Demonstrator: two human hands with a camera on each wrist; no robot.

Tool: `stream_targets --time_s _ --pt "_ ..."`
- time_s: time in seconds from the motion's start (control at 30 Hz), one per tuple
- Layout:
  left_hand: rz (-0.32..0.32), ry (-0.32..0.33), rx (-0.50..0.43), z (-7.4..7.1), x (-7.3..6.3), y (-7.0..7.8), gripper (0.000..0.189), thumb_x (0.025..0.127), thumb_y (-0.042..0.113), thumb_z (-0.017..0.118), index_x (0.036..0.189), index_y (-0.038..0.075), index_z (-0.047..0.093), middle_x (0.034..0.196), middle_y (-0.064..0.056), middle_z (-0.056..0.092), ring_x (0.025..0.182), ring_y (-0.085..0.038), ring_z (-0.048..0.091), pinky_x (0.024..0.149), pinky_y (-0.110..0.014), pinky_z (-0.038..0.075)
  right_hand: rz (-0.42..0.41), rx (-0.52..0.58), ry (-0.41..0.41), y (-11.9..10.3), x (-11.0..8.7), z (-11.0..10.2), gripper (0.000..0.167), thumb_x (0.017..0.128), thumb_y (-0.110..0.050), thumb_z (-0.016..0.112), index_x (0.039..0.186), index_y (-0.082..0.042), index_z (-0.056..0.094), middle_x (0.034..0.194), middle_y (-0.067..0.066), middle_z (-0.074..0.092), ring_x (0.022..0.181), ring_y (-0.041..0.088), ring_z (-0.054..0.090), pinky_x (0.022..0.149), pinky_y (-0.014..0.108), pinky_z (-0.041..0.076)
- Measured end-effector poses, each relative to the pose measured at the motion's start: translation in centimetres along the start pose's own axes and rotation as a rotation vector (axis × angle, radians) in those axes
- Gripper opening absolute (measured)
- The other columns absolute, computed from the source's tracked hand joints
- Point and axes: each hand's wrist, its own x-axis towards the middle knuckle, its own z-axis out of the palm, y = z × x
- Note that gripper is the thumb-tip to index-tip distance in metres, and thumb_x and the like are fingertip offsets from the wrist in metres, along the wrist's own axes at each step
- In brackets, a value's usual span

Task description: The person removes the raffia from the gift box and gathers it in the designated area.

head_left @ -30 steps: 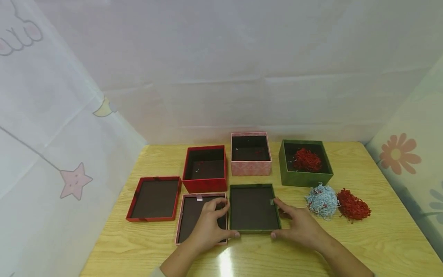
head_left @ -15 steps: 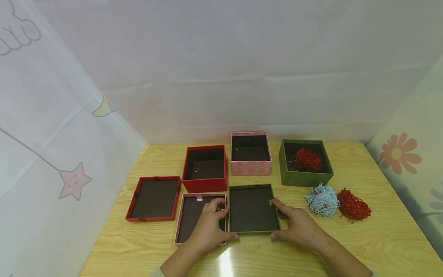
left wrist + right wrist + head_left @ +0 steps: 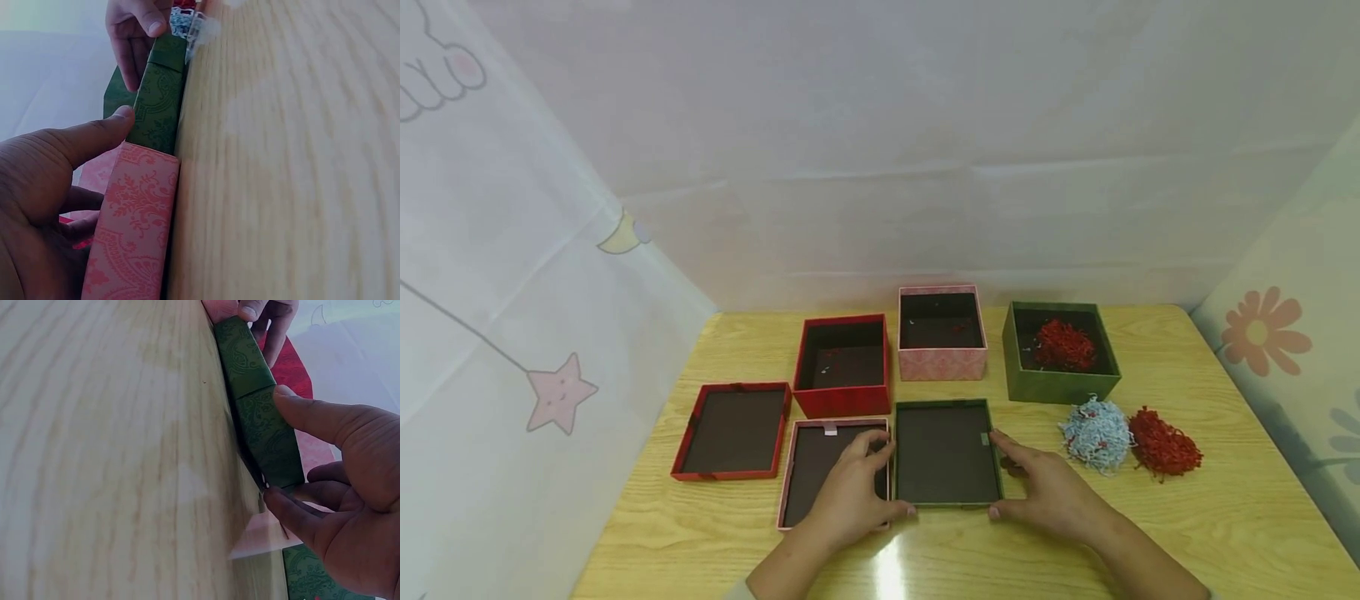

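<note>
A green box lid lies on the table with its dark inside up, between both hands. My left hand is at its left side, the thumb on its near edge by the corner and the curled fingers in over the pink box lid. Around the near right corner, my right hand holds the green lid, thumb on the near wall and fingers along the right wall. The pink lid lies close beside the green one, partly covered by my left hand.
A red lid lies at left. Behind stand a red box, a pink box and a green box holding red shredded paper. Blue shredded paper and a red heap lie right of my right hand.
The green lid has shifted very slightly left, its near right corner turning a little inward. Both hands have stayed almost in place around it.
</note>
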Motion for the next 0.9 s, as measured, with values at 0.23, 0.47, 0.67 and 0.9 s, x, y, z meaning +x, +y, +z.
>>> stream_targets --time_s 0.23,0.47,0.67,0.9 --pt "0.047 0.069 -0.023 -0.4 0.4 0.3 0.093 0.073 0.046 0.095 0.147 0.004 0.058 0.154 -0.005 0.046 0.138 -0.030 0.044 0.102 -0.050 0.051 0.013 -0.038 0.049 -0.1 -0.1 -0.2 0.108 0.075 -0.053 0.091 0.161 -0.013 0.040 0.129 0.008 0.071 0.116 0.025 0.068 0.098 0.052 0.053" --pt "0.083 0.100 -0.057 -0.8 0.9 1.1 0.085 0.079 0.046 0.090 0.151 0.015 0.057 0.154 -0.004 0.047 0.140 -0.028 0.043 0.103 -0.053 0.050 0.026 0.023 0.082 -0.3 -0.4 -1.0 0.102 0.080 -0.054 0.087 0.161 -0.016 0.040 0.133 0.007 0.068 0.115 0.031 0.067 0.097 0.057 0.053" --pt "0.128 0.139 -0.065 -1.1 1.7 1.9 0.078 0.081 0.047 0.089 0.148 0.020 0.060 0.150 0.001 0.050 0.139 -0.024 0.044 0.104 -0.052 0.049 0.023 0.042 0.121 -0.7 -0.5 -1.9 0.096 0.083 -0.051 0.086 0.161 -0.017 0.041 0.135 0.013 0.067 0.114 0.038 0.068 0.092 0.058 0.055" --pt "0.158 0.145 -0.065 -1.3 2.8 2.5 0.074 0.084 0.048 0.086 0.148 0.021 0.060 0.148 0.003 0.051 0.137 -0.022 0.045 0.105 -0.051 0.048 -0.036 0.053 0.174 -0.7 -0.6 -2.8 0.092 0.084 -0.045 0.086 0.160 -0.016 0.043 0.137 0.016 0.066 0.112 0.040 0.069 0.085 0.052 0.059"
